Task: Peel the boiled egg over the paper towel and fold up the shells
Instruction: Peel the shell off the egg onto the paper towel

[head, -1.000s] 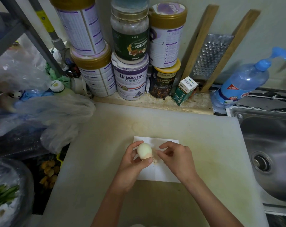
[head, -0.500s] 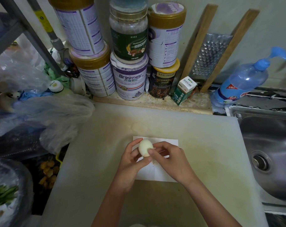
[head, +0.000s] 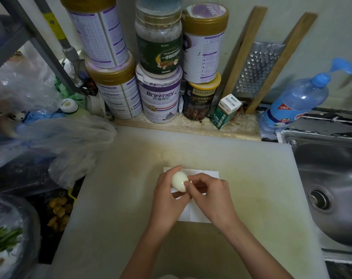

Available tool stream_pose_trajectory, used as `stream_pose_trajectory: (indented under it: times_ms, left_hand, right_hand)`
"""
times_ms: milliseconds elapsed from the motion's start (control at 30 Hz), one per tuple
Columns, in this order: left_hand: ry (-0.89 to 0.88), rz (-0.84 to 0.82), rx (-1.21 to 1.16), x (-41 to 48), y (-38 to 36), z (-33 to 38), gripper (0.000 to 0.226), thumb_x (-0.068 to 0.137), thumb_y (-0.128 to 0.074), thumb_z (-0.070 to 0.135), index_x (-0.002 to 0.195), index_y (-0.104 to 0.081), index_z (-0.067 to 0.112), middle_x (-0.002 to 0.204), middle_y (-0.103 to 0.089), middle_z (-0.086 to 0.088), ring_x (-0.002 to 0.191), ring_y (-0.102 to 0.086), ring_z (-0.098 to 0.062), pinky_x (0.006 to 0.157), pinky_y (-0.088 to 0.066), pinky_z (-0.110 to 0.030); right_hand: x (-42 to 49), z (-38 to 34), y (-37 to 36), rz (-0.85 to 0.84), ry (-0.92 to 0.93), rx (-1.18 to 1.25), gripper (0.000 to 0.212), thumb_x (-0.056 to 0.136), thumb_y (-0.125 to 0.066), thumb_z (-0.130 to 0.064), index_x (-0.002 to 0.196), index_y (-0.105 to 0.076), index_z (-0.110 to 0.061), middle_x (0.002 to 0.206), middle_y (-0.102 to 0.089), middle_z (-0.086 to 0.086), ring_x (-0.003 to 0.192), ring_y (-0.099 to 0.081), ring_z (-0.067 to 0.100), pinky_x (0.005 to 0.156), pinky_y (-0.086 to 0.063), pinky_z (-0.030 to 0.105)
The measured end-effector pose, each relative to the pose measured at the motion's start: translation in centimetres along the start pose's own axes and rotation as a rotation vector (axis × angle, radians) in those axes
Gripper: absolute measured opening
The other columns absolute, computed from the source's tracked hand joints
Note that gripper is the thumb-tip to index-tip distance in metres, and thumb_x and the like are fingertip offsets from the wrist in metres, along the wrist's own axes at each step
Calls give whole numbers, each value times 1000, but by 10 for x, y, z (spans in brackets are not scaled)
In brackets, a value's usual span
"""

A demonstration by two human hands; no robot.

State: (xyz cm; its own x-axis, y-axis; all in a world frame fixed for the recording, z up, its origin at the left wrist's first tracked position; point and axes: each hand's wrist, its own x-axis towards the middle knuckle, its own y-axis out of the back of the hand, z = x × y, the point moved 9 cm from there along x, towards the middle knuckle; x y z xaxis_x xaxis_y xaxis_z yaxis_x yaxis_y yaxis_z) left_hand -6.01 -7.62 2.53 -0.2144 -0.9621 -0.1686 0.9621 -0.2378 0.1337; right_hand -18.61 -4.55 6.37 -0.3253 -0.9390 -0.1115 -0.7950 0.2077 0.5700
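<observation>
Head: egg (head: pixel 178 181) between left hand (head: pixel 167 199) and right hand (head: pixel 212 198), over paper towel (head: pixel 191 215).

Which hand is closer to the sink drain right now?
Right. The right hand sits on the drain side of the egg, pinching at it; the left hand grips the egg from the other side, farther from the drain.

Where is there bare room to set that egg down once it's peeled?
The white board is bare right of the paper towel up to the sink, left of it up to the plastic bags, and behind it. The ledge with the tins is crowded.
</observation>
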Motion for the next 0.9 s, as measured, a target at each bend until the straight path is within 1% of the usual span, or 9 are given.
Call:
stream_pose_trajectory:
  times_ms: [133, 300, 367, 467, 567, 667, 733, 833, 900]
  left_hand:
    - [-18, 40, 53, 1, 5, 3, 51, 75, -75, 6, 104, -55, 43, 113, -59, 10, 99, -58, 3, 68, -50, -8]
    - [-22, 40, 89, 0, 5, 6, 47, 74, -76, 11, 103, -56, 43, 109, -61, 15, 97, -56, 7, 68, -48, -6]
    - [-42, 41, 115, 0, 5, 9, 46, 73, -78, 11, 104, -58, 39, 109, -60, 17, 97, -56, 8, 66, -46, -3]
    - [-55, 24, 133, 0, 3, 7, 48, 72, -78, 9, 106, -59, 37, 109, -59, 15, 95, -57, 5, 65, -49, -8]
    - [-47, 2, 149, -1, 2, 4, 50, 71, -80, 10, 107, -59, 38, 110, -58, 17, 95, -57, 6, 65, -49, -8]
    - [48, 10, 72, -2, 4, -6, 48, 69, -82, 14, 104, -59, 39, 108, -62, 16, 89, -59, 7, 65, -47, -6]
    - [171, -5, -72, -2, 5, -18, 49, 68, -83, 15, 106, -61, 35, 106, -65, 9, 82, -63, 5, 64, -47, -8]
    - [303, -66, -224, -4, 2, -33, 52, 68, -83, 14, 113, -62, 30, 109, -68, -1, 86, -68, -2, 66, -49, -10]
    - [327, -77, -256, -5, 4, -38, 54, 69, -83, 13, 115, -61, 29, 110, -69, -3, 89, -68, -4, 67, -50, -10]
  right_hand:
    - [0, 0, 1, 0, 2, 8, 14, 83, -68, -21, 95, -75, -18, 87, -75, -10, 77, -67, -3, 75, -51, 14]
    - [3, 6, 2, 7, -67, 99, 7, 81, -69, -13, 80, -75, -18, 73, -72, -16, 70, -66, -2, 69, -51, 13]
    - [5, 9, 3, 3, -92, 128, 8, 81, -69, -12, 77, -75, -17, 71, -72, -13, 67, -66, 0, 67, -52, 15]
    - [7, 16, 6, 22, -143, 191, 11, 80, -70, -11, 72, -73, -17, 67, -72, -7, 64, -67, 6, 66, -53, 19]
    - [11, 22, 13, 54, -182, 261, 15, 79, -72, -13, 68, -71, -23, 60, -69, -6, 60, -66, 9, 63, -53, 21]
    - [14, 29, 14, 59, -196, 248, 8, 77, -74, -16, 72, -71, -21, 58, -68, -5, 59, -67, 11, 62, -52, 20]
    - [14, 34, 12, 52, -187, 148, 8, 77, -74, -17, 71, -72, -19, 60, -69, -6, 59, -67, 10, 65, -54, 23]
    - [13, 41, 2, -23, -169, 30, 11, 81, -70, -13, 71, -73, -17, 65, -71, -7, 62, -66, 10, 71, -56, 33]
    - [10, 44, -5, -72, -159, 17, 11, 85, -66, -13, 79, -75, -17, 74, -73, -6, 67, -68, 10, 75, -56, 36]
